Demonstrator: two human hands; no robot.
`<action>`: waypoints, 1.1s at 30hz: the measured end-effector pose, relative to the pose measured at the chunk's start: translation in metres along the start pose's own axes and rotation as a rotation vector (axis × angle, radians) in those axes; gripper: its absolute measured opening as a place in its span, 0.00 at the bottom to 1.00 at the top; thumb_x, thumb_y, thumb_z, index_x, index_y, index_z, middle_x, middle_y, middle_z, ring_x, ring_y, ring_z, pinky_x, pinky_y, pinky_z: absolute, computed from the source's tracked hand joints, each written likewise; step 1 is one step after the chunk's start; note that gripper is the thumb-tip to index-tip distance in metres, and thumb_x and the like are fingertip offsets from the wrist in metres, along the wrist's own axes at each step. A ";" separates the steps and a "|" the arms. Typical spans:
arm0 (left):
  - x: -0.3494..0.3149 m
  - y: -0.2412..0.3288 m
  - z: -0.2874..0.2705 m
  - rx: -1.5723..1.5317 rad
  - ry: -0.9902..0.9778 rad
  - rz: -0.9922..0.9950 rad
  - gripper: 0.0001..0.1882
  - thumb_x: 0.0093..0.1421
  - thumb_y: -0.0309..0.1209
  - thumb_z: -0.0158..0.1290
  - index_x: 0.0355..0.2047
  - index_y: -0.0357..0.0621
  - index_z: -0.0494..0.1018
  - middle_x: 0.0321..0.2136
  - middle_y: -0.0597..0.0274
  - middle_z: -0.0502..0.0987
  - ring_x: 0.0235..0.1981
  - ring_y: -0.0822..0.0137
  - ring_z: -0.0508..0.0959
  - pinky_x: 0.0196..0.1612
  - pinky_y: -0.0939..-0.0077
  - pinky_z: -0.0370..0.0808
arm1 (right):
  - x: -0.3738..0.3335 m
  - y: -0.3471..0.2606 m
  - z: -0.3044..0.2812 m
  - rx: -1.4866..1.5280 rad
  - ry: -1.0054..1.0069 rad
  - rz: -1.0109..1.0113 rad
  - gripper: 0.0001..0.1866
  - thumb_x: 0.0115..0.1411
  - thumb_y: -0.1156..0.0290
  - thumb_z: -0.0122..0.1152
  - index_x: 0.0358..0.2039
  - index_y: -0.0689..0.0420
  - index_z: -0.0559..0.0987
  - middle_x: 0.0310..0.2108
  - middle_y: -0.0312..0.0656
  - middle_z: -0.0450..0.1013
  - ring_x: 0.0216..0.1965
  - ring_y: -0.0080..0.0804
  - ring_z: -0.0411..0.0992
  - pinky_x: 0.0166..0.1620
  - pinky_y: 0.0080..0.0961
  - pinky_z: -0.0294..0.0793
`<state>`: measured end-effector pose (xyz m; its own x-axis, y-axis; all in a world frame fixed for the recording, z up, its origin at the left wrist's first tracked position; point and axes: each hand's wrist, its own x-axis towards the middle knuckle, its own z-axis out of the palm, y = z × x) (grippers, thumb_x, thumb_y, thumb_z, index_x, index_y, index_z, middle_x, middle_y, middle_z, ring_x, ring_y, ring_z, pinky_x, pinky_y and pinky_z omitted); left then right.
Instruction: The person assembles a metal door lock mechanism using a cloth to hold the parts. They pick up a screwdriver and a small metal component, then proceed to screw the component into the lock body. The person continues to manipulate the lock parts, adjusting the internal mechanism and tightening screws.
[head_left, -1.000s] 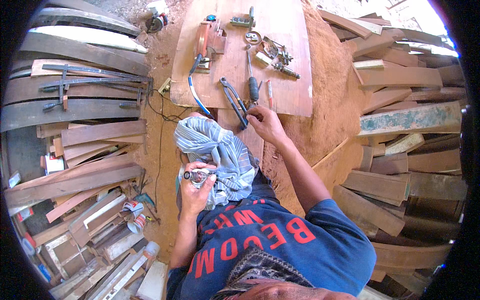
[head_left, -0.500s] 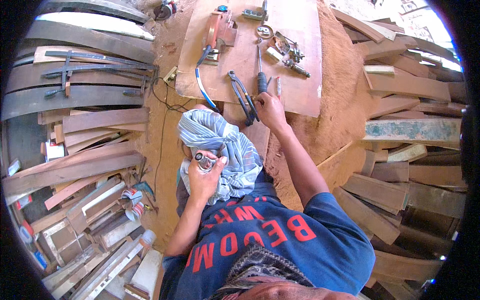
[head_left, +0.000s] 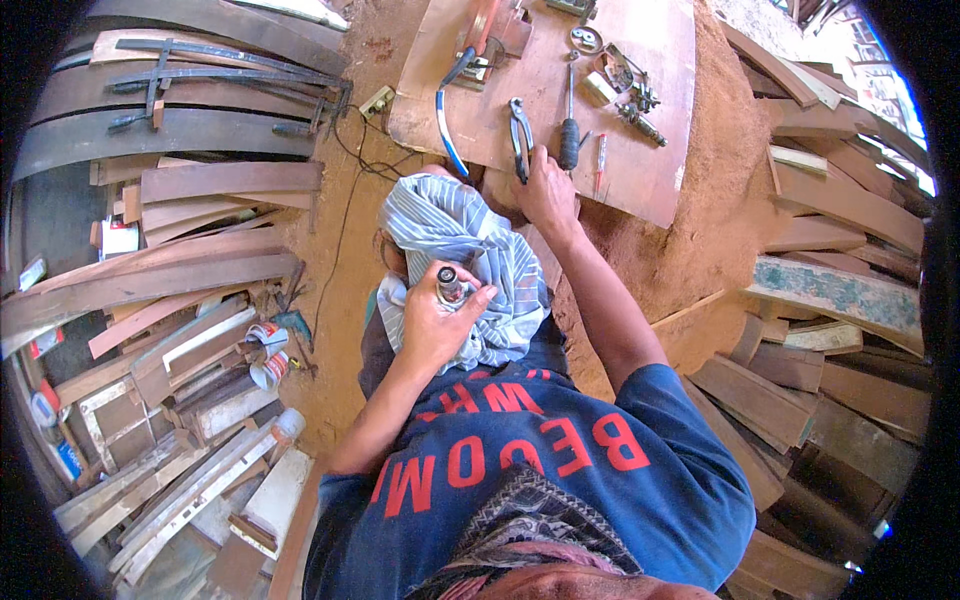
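Shiny cylindrical part (head_left: 452, 288) sits in our left hand (head_left: 430, 322), above the striped cloth (head_left: 430, 210); our fingers wrap it closely, with its round end upward, perhaps so that it is steady and visible. Our right hand (head_left: 549, 196) is at the pincers (head_left: 518, 128), over the counter (head_left: 650, 182); its fingers curl by the handles, but we cannot tell if they grip. The screwdriver (head_left: 569, 143) lies just beside, probably for easy reach.

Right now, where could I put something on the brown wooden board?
Between the blue and white cord and the dark metal pincers, or the wooden board's near right corner, beyond the thin red stick. It's crowded around the grey metal parts.
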<state>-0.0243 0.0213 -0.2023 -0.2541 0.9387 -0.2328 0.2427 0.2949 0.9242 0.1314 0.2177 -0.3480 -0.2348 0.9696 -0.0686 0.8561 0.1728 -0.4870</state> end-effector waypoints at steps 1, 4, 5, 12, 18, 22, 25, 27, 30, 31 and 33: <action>-0.001 0.000 0.001 0.013 -0.004 0.017 0.15 0.56 0.28 0.70 0.35 0.44 0.73 0.30 0.65 0.81 0.32 0.76 0.78 0.37 0.76 0.76 | 0.002 -0.003 0.000 0.019 0.024 -0.006 0.25 0.55 0.64 0.71 0.47 0.63 0.69 0.37 0.61 0.78 0.42 0.60 0.79 0.44 0.51 0.79; -0.004 -0.003 0.002 0.037 -0.033 0.056 0.16 0.54 0.27 0.71 0.36 0.43 0.73 0.32 0.62 0.82 0.35 0.72 0.81 0.40 0.73 0.77 | 0.010 -0.012 0.001 0.026 0.008 0.022 0.25 0.56 0.64 0.70 0.47 0.64 0.69 0.38 0.62 0.77 0.42 0.62 0.78 0.45 0.52 0.79; -0.004 -0.004 0.002 0.081 -0.028 0.141 0.17 0.54 0.27 0.72 0.36 0.44 0.73 0.32 0.61 0.82 0.35 0.70 0.81 0.41 0.72 0.77 | 0.012 -0.013 0.002 0.025 0.018 0.030 0.25 0.56 0.64 0.70 0.47 0.64 0.69 0.39 0.63 0.77 0.42 0.62 0.78 0.45 0.52 0.79; -0.005 -0.004 0.004 0.212 -0.020 0.470 0.19 0.49 0.32 0.73 0.34 0.46 0.74 0.32 0.59 0.80 0.35 0.54 0.81 0.45 0.60 0.73 | 0.000 -0.011 -0.014 0.010 0.097 0.024 0.22 0.60 0.63 0.65 0.51 0.62 0.73 0.42 0.60 0.78 0.43 0.62 0.78 0.46 0.52 0.78; -0.003 -0.006 0.003 0.209 -0.051 0.485 0.19 0.49 0.30 0.74 0.35 0.46 0.74 0.33 0.59 0.81 0.36 0.56 0.81 0.45 0.61 0.73 | -0.024 0.019 -0.049 0.107 0.094 0.120 0.12 0.64 0.62 0.61 0.38 0.59 0.78 0.36 0.56 0.79 0.41 0.60 0.78 0.44 0.53 0.77; -0.004 -0.007 0.004 0.216 -0.037 0.473 0.19 0.49 0.30 0.74 0.35 0.46 0.74 0.33 0.60 0.81 0.37 0.56 0.81 0.45 0.62 0.73 | -0.040 0.043 -0.064 0.152 0.101 0.187 0.14 0.65 0.62 0.61 0.35 0.62 0.79 0.32 0.61 0.78 0.37 0.64 0.78 0.40 0.53 0.76; -0.005 -0.005 0.003 0.200 -0.033 0.445 0.20 0.48 0.29 0.74 0.36 0.45 0.74 0.33 0.59 0.82 0.38 0.57 0.81 0.46 0.63 0.75 | -0.044 0.061 -0.062 0.128 0.176 0.232 0.12 0.65 0.64 0.62 0.36 0.62 0.82 0.29 0.60 0.79 0.32 0.62 0.78 0.37 0.50 0.75; -0.004 -0.005 0.003 0.194 -0.040 0.428 0.20 0.48 0.29 0.74 0.36 0.45 0.74 0.34 0.59 0.82 0.38 0.57 0.82 0.46 0.63 0.75 | -0.045 0.074 -0.059 0.130 0.232 0.234 0.12 0.64 0.65 0.62 0.37 0.63 0.82 0.30 0.61 0.79 0.33 0.62 0.78 0.38 0.50 0.75; -0.003 -0.003 0.002 0.192 -0.057 0.379 0.20 0.49 0.27 0.74 0.36 0.44 0.73 0.35 0.57 0.81 0.39 0.57 0.82 0.46 0.63 0.76 | -0.035 0.086 -0.055 0.198 0.299 0.174 0.11 0.64 0.67 0.62 0.38 0.63 0.82 0.32 0.61 0.79 0.36 0.60 0.79 0.41 0.48 0.76; -0.003 -0.004 0.002 0.190 -0.056 0.362 0.20 0.49 0.27 0.74 0.36 0.44 0.73 0.35 0.57 0.81 0.39 0.57 0.82 0.46 0.63 0.76 | -0.030 0.083 -0.058 0.221 0.271 0.209 0.10 0.63 0.68 0.61 0.38 0.63 0.82 0.33 0.61 0.79 0.37 0.59 0.79 0.42 0.47 0.76; -0.004 -0.007 0.001 0.201 -0.068 0.353 0.20 0.50 0.29 0.73 0.38 0.44 0.74 0.36 0.57 0.81 0.39 0.58 0.81 0.47 0.65 0.76 | -0.022 0.075 -0.065 0.265 0.217 0.279 0.10 0.63 0.70 0.61 0.39 0.63 0.82 0.34 0.60 0.79 0.39 0.57 0.80 0.43 0.46 0.77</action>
<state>-0.0241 0.0154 -0.2080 -0.0613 0.9962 0.0623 0.4841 -0.0249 0.8747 0.2306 0.2209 -0.3265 0.1147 0.9916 -0.0589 0.7187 -0.1238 -0.6842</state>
